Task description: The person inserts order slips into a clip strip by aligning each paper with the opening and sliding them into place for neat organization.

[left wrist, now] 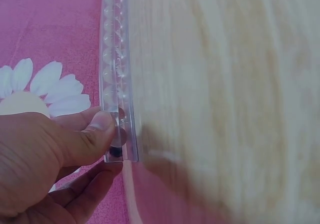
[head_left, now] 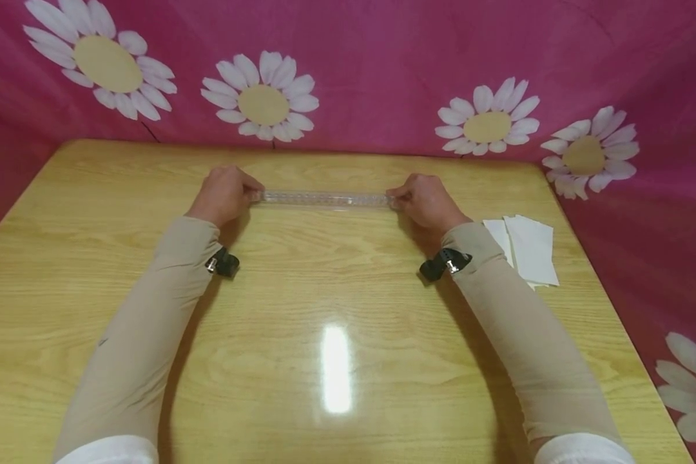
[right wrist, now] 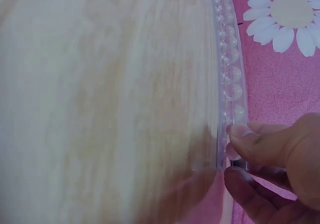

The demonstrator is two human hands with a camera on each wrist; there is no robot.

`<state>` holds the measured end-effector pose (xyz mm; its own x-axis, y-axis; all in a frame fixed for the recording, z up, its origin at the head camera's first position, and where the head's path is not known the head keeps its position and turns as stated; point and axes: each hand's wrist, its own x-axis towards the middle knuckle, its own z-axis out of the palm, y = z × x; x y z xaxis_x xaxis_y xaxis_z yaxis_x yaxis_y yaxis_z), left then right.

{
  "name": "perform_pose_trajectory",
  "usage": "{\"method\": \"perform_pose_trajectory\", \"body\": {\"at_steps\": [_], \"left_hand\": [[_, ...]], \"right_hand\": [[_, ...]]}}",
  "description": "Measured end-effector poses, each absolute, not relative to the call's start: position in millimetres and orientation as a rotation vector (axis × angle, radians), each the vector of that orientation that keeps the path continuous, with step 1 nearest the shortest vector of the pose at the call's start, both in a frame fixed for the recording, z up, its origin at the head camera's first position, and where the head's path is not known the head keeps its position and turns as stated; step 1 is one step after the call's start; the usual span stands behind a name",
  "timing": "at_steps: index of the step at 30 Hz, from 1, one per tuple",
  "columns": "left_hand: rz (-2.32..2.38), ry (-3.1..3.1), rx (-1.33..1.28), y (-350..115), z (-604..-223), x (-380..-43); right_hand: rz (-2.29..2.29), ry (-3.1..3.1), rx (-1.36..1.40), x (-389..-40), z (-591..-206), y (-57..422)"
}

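A long, narrow clear plastic piece [head_left: 327, 200] with a row of round bumps along it spans the gap between my hands near the table's far edge. At its left end my left hand [head_left: 223, 193] pinches it; in the left wrist view the thumb lies on the bumped face of the plastic [left wrist: 111, 59]. My right hand [head_left: 428, 201] grips the opposite end in the same way. From the right wrist, the bumped plastic [right wrist: 229, 69] runs upward from the thumb and fingertips.
Several white paper pieces [head_left: 532, 248] lie by the right forearm on the wooden table [head_left: 336, 290]. A pink cloth [head_left: 371, 77] with large white flowers stands behind and at the sides. Dark straps with small cameras [head_left: 223, 263] sit on both wrists.
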<state>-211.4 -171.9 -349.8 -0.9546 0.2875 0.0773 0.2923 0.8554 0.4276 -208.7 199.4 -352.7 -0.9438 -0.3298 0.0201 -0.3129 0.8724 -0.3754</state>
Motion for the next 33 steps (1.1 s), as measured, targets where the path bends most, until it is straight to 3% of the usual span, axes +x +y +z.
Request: {"method": "perform_pose_trajectory", "body": {"at_steps": [33], "left_hand": [[-0.853, -3.06, -0.439, -181, -352, -174]], "right_hand": [[-0.719, 3.031, -0.519, -177, -361, 203]]}}
